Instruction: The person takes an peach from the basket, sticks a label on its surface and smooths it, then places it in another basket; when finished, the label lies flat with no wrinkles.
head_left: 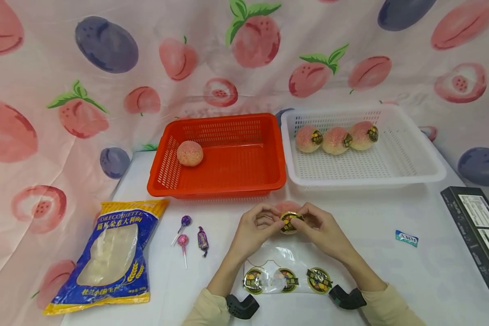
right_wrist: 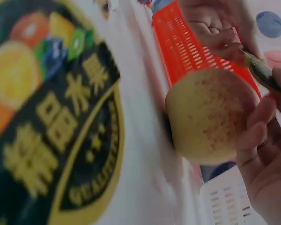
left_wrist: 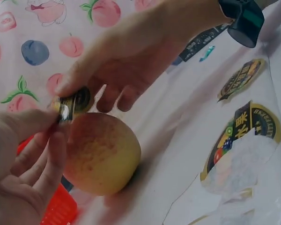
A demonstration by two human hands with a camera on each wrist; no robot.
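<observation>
Red basket (head_left: 217, 191) held one bare peach (head_left: 189, 153) near left edge; white basket (head_left: 366, 183), three labelled peaches (head_left: 335, 141); left hand (head_left: 253, 231) and right hand (head_left: 325, 231) pinched sticker (head_left: 289, 223).

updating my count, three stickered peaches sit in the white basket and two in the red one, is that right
Not quite: the head view shows one peach in the red basket, not two; the white basket does hold three stickered peaches.

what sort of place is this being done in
Probably a staged tabletop workspace, though the wider room is out of view: a fruit-print sheet hangs behind a white table, where a red basket and a white basket hold peaches.
</observation>
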